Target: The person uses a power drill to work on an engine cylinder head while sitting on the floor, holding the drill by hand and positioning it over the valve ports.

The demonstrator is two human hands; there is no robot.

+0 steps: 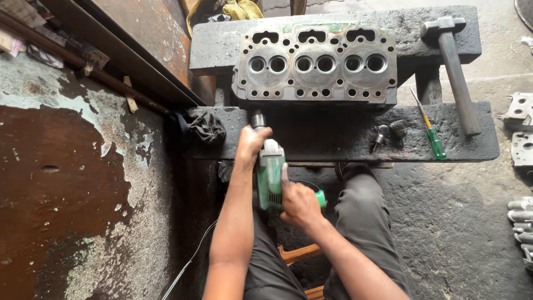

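A grey metal cylinder head (316,64) with round valve openings lies flat on a dark, greasy bench (355,136). I hold a green and grey electric drill (271,172) pointing toward the head, its chuck (258,119) just short of the head's near edge. My left hand (251,145) wraps the front of the drill body near the chuck. My right hand (298,203) grips the drill's rear handle. The drill's tip is hidden behind the chuck.
A hammer (455,72) lies at the bench's right end, with a green-handled screwdriver (430,128) and two small valve parts (388,132) beside it. A dark rag (206,129) sits at the left. Metal parts (522,139) lie on the floor at right. A rusty wall (83,183) stands to the left.
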